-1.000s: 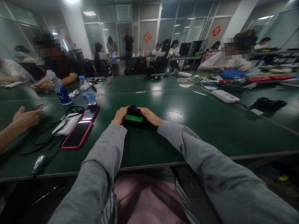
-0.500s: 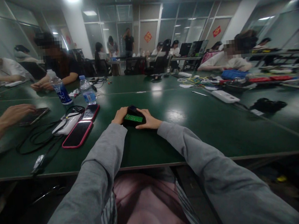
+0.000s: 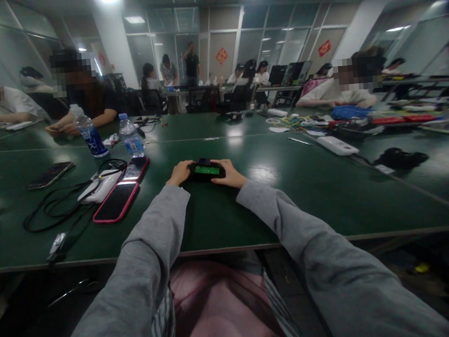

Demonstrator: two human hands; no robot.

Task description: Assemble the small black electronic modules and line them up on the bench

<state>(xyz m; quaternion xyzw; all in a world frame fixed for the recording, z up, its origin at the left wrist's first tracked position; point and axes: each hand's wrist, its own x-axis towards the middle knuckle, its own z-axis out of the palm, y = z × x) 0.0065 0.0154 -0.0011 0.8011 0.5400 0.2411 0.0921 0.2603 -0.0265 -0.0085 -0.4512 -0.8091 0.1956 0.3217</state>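
Between my two hands sits a small black device with a green panel [image 3: 208, 170] facing up at me; its exact kind I cannot make out. My left hand [image 3: 180, 173] closes on the device's left end, with most of its fingers hidden behind it. At the opposite end, my right hand [image 3: 231, 173] grips it with the thumb along the near side and the fingers over the far side. A dark block rises at the device's far edge. Both hands are low over the green table [image 3: 221, 221].
To my left lie a pink-edged phone [image 3: 116, 202], another phone [image 3: 135, 168], a white power bank [image 3: 102, 186] with black cables, and a dark phone [image 3: 51, 175]. Two bottles [image 3: 88, 132] stand behind them. A white power strip [image 3: 337, 145] and tangled cables lie right. Several people sit around.
The device has turned from a slant to nearly level and shifted slightly right, my hands moving with it. At the left, another person's hand has withdrawn from the dark phone.
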